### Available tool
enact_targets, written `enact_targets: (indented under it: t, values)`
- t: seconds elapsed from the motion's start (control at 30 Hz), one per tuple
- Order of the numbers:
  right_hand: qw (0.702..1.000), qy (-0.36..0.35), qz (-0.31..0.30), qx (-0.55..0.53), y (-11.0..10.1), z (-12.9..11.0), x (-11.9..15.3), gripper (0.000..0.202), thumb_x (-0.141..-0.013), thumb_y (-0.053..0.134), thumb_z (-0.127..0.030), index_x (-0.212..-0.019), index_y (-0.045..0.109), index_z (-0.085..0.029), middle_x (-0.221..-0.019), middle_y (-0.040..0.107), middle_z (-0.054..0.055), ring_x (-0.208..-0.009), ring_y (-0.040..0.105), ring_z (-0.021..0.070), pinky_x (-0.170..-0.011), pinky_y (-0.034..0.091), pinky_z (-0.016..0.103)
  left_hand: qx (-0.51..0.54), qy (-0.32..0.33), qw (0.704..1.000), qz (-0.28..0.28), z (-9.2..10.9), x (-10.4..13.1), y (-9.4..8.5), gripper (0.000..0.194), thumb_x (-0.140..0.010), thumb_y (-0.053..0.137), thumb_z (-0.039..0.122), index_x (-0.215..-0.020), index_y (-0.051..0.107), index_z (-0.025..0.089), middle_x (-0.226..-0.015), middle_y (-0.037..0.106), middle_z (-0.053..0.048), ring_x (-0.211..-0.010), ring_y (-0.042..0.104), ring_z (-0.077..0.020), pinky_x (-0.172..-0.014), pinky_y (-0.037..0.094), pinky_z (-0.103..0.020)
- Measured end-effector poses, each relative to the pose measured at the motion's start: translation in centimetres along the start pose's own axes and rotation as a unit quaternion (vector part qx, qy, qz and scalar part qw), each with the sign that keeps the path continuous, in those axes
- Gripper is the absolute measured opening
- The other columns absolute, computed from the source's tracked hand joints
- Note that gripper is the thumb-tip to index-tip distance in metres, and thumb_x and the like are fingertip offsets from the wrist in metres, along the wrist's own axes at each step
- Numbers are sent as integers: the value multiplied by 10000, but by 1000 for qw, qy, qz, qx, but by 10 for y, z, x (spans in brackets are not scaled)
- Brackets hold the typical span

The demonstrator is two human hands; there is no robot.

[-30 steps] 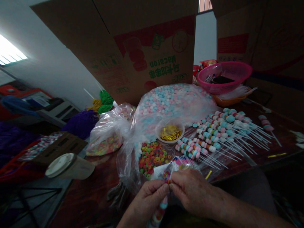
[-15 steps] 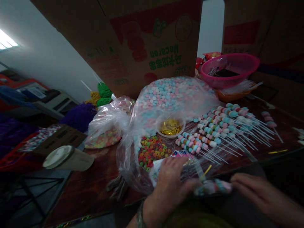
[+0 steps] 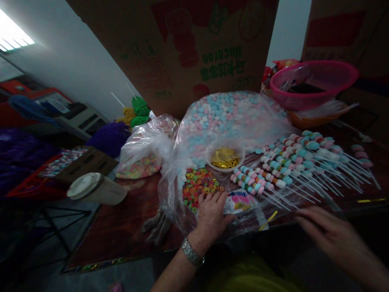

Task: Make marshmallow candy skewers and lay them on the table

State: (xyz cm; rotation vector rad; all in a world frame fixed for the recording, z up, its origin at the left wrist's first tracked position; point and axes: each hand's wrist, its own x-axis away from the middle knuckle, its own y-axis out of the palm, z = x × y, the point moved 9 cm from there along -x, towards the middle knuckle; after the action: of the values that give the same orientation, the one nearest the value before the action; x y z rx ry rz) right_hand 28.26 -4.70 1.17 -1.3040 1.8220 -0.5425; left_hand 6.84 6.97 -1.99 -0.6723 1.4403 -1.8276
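L hand [image 3: 211,217], w/ metal-band watch [image 3: 192,252] at the wrist: back of hand up, fingers spread, nothing seen in grip; tips at near edge of loose ring-shaped pieces [image 3: 199,184], contact can't be told. R hand [image 3: 331,233], slightly blurred: fingers part-bent, thumb near index, tips just beside ends of white sticks [image 3: 278,199]; can't tell if any is held. Grey gloves [image 3: 158,225] lie on the dark red table [image 3: 121,231], L of the ring pcs. Printed packet [image 3: 240,201] sits btwn L hand & nearest skewers [image 3: 249,179]; yellow strip [image 3: 268,221] near its R side. Skewers, threaded w/ pink, white & blue pcs, lie in rows, R of round tub [image 3: 225,170] w/ gold ties [image 3: 226,157]. Behind tub: lg. clear bag [image 3: 237,111] of pastel pcs. Pink basket [image 3: 291,99] at far R; lg. carton [image 3: 170,69] behind bag.
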Motion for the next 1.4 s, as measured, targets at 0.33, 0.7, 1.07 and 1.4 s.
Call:
enact_targets:
  t: [0.33, 0.7, 1.07, 1.4]
  values:
    - [968, -53, -214, 123, 151, -67, -75, 145, -873, 488, -182, -782, 600, -170, -815, 601, 46, -770, 579, 163, -658, 426, 248, -14, -14, 999, 35, -9, 18, -6, 639, -582, 769, 506, -1099, 566, 189, -1066, 629, -82, -992, 527, -299, -1023, 171, -549]
    - [959, -206, 64, 185, 43, -93, -29, 294, -852, 465, -105, -1091, 599, -212, -1252, 560, 121, -1002, 521, 288, -832, 380, 449, 72, 49, 993, 74, 25, 4, -52, 744, -631, 699, 564, -1241, 506, 185, -1261, 521, -148, -1150, 447, -347, -1020, 206, -541]
    - [982, 11, -78, -174, 29, -61, -31, 96, -821, 499, -147, -874, 546, -212, -805, 594, 4, -745, 554, 148, -640, 427, 237, 355, 120, 922, -95, 70, -10, -43, 151, -832, 563, 292, -783, 661, 187, -846, 638, -35, -798, 579, -161, -722, 434, -235]
    - [982, -13, -115, -152, 48, -50, -41, 228, -898, 412, -217, -676, 458, -193, -685, 541, 4, -698, 504, 145, -649, 372, 251, 330, 21, 943, -32, 54, -21, -33, 186, -781, 562, 241, -609, 527, 177, -574, 532, 19, -543, 453, -118, -520, 338, -202]
